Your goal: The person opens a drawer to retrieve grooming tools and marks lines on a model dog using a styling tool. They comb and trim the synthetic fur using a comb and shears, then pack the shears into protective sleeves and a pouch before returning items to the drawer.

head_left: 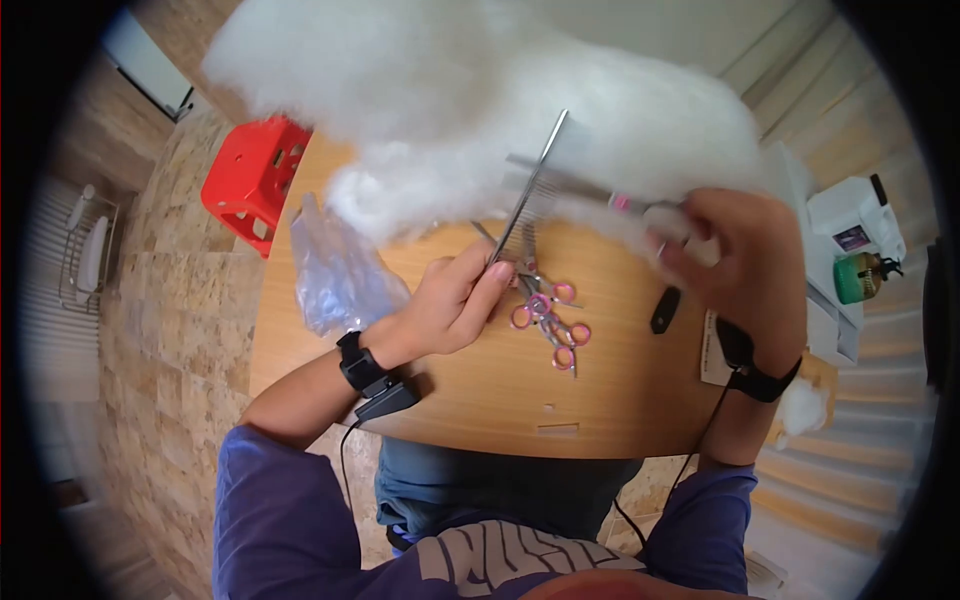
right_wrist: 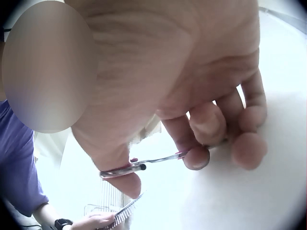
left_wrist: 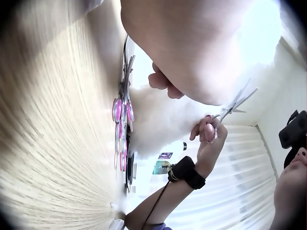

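Note:
My left hand (head_left: 455, 305) grips a metal comb (head_left: 529, 190) by its lower end, with the teeth facing right and the comb tilted up over the table. A pair of scissors (head_left: 598, 191) is in my right hand (head_left: 745, 240), blurred in the head view. The thumb (right_wrist: 125, 184) is through one ring, and the blades (left_wrist: 240, 98) stand spread apart in the left wrist view. Behind both tools lies a big fluffy white mass (head_left: 440, 110). Several scissors with pink-lined rings (head_left: 541, 303) lie in a cluster just right of my left hand.
A clear plastic bag (head_left: 340, 275) lies on the wooden table (head_left: 480, 400) at left. A black flat piece (head_left: 665, 310) is near my right wrist. Beyond the left edge stands a red stool (head_left: 250, 180). At right are a white jug (head_left: 850, 215) and a green bottle (head_left: 858, 280).

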The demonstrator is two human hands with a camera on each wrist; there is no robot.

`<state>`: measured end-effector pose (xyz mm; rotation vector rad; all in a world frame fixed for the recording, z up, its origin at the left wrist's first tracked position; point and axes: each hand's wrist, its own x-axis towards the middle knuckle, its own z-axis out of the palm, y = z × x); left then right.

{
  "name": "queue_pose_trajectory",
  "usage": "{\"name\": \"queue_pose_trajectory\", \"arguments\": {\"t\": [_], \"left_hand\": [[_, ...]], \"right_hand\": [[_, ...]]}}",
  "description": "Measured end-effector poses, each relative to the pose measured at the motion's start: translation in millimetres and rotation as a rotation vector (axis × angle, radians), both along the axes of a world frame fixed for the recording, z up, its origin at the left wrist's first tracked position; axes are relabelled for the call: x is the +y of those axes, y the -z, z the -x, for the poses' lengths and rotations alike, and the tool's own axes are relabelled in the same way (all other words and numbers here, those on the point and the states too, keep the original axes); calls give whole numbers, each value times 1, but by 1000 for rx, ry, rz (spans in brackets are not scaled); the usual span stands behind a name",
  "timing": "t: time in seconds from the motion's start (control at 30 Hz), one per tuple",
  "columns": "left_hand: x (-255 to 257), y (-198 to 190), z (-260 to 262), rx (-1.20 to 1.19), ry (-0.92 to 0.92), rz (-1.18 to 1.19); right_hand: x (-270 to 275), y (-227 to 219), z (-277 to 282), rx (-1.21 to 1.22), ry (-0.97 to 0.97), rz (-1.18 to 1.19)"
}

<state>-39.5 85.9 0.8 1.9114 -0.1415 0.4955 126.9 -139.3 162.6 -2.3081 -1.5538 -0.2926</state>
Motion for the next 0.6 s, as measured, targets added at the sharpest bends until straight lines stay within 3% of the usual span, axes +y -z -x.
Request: {"name": "queue_pose_trajectory", "arguments": {"t": [0.07,0.17,0.4,0.53,0.6], "left_hand": [[0,-4,0,-38,15,-19],[-1,-1,0,-18,6,-37],[-2,-5,1,16,-10,-32],[-5,-6,1,25,-7,-16],[-3,-4,1,8,12,14]], "right_hand": [[-2,6,-7,-191,127,-80],[-3,8,-7,-75,135,2],[-2,22,-21,13,53,-90],[-3,25,-20,91,104,-127],[-4,27,-19,1,90,-146]]}}
